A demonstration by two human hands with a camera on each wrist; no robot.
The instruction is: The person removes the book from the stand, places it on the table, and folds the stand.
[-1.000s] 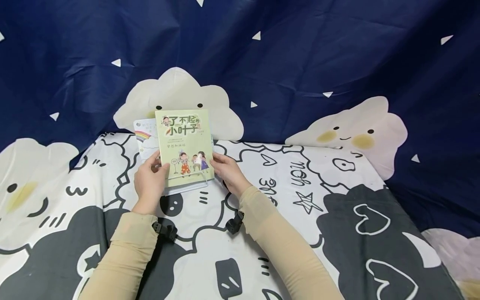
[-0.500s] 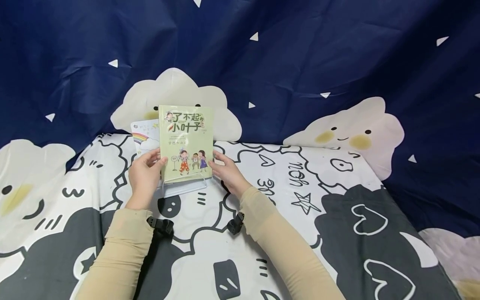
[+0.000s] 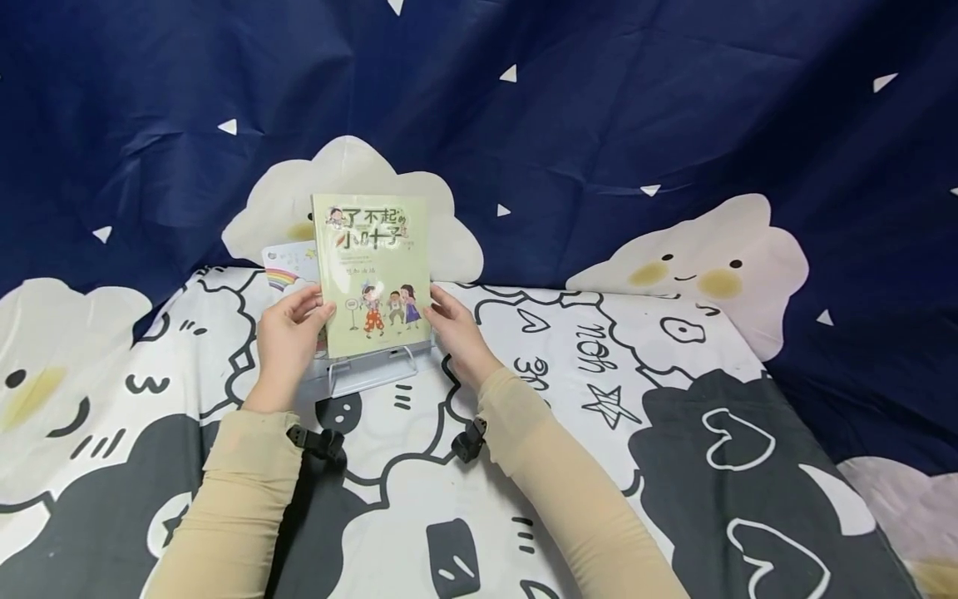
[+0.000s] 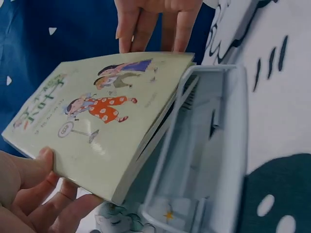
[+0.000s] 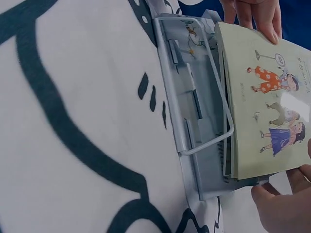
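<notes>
Holds the book (image 3: 374, 270) in left hand (image 3: 286, 341) and right hand (image 3: 462, 339), clamped on opposite sides, higher than a moment ago, so raised from the base of the stand (image 4: 235, 141).

long beige cloth left sleeve (image 3: 224, 522), creased, broad left cuff (image 3: 250, 445) | matching beige cloth right sleeve (image 3: 580, 495), broad right cuff (image 3: 515, 420) | small black boxy left wrist camera (image 3: 318, 443), similar black right wrist camera (image 3: 469, 441) | bare hands (image 3: 288, 345)
</notes>
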